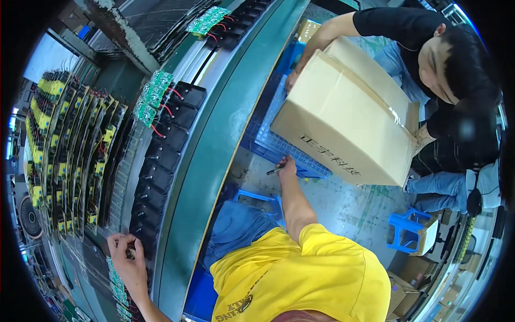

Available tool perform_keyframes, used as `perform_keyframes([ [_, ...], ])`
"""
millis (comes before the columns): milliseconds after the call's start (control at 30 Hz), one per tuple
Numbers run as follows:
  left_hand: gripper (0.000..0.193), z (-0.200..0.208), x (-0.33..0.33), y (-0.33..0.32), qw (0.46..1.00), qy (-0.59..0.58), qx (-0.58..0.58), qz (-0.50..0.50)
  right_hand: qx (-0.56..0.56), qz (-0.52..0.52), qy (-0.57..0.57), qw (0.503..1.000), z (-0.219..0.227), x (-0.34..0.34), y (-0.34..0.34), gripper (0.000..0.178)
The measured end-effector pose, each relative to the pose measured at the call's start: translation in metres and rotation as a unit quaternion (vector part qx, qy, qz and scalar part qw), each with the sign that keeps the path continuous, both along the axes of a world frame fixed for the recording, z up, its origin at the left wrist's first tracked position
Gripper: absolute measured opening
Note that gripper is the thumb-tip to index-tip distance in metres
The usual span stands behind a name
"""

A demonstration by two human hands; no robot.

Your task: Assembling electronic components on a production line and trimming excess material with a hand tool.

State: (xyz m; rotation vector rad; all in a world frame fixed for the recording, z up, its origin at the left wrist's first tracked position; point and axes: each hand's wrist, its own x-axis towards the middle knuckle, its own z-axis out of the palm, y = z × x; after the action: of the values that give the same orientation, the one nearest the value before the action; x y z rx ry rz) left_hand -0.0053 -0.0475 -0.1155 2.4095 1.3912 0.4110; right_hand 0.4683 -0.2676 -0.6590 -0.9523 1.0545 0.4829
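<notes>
My left hand (pixel 129 260) is at the lower left, beside the row of black plastic housings (pixel 155 174) on the conveyor line. Its fingers are curled together over something small that I cannot make out. Out to the right, away from the line, my right hand (pixel 288 167) is closed around a dark pen-like tool (pixel 276 169). Green circuit boards with red wires lie along the housings: one board (pixel 155 88) farther up, another board (pixel 208 20) at the far end. More green boards (pixel 119 287) sit just below my left hand.
Upright stacked boards with yellow parts (pixel 70 155) fill the left side. A green work edge (pixel 214 145) runs along the line. At the right, a co-worker (pixel 418 59) holds a large cardboard box (pixel 343 112) over a blue crate (pixel 300 158). A blue stool (pixel 405 231) stands behind.
</notes>
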Motion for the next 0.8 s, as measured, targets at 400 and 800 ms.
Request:
perform_keyframes([
  [400,0.009,0.000,0.009,-0.002,0.997,0.007,0.077,-0.011,0.159,0.273,-0.076,0.946,0.026,-0.003,-0.069,0.034],
  [800,0.007,-0.004,-0.004,0.001,0.997,-0.038,0.064,0.004,0.470,0.484,-0.395,0.624,0.488,-0.152,0.107,0.054],
])
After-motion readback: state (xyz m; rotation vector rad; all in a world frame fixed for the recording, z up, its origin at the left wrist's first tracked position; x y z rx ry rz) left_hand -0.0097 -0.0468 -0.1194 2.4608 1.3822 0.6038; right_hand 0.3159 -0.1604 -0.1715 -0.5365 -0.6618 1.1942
